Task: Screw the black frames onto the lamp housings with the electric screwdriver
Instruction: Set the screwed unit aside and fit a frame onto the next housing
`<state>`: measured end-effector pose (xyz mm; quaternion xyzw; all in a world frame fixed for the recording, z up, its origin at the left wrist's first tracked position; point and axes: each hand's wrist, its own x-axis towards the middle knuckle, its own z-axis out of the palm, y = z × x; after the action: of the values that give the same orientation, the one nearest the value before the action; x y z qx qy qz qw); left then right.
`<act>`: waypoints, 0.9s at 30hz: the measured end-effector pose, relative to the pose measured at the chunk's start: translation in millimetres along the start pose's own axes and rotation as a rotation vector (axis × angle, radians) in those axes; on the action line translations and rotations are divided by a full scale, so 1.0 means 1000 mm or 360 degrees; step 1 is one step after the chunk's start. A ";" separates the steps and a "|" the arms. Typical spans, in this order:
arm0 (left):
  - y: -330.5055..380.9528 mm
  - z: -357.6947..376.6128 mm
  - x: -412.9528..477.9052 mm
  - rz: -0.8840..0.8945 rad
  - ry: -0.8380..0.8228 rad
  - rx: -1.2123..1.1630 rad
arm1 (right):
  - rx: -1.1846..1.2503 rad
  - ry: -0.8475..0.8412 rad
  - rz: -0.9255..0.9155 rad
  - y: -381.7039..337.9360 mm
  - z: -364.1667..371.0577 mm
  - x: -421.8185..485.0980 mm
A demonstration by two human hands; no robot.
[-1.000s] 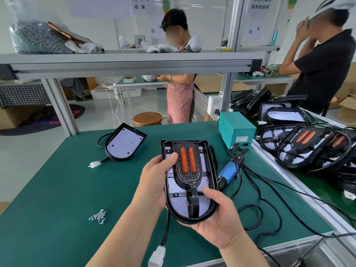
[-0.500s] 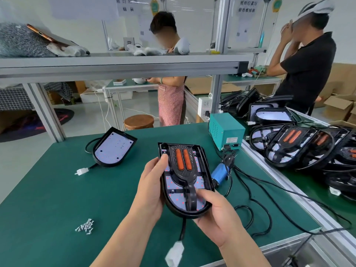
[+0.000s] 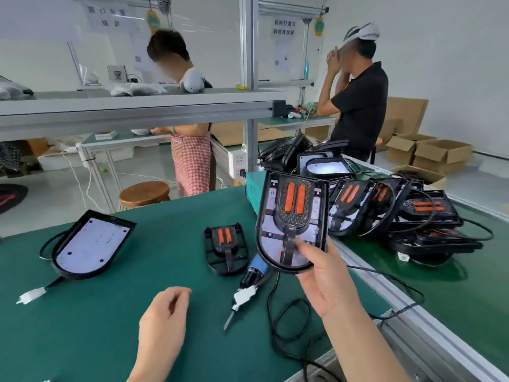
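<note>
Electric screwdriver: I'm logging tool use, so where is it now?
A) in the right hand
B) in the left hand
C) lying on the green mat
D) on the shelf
C: the electric screwdriver lies on the green mat; the right hand holds a lamp housing, the left hand nothing.

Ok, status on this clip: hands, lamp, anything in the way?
Left hand free, holding nothing. Right hand grips lamp by its rounded end, raised. Screwdriver idle on table; nothing between lamp and pile.
</note>
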<state>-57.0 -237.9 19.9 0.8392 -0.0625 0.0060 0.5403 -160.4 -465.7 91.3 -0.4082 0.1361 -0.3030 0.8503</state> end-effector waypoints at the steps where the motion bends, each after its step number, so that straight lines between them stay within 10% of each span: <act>1: 0.000 0.000 0.000 0.0029 0.0010 0.0020 | 0.0027 0.0058 -0.0058 -0.006 -0.005 0.005; 13: -0.001 0.004 0.001 0.0120 0.0054 0.0074 | -0.0179 0.1048 -0.0724 -0.045 -0.088 0.085; 27: 0.000 0.004 0.000 0.0182 0.0025 0.0107 | -0.0409 0.1628 -0.0563 -0.022 -0.136 0.124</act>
<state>-57.4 -241.7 18.5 0.8518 -0.1058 0.0455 0.5110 -138.1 -637.1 25.3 -0.3263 0.4967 -0.5817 0.5553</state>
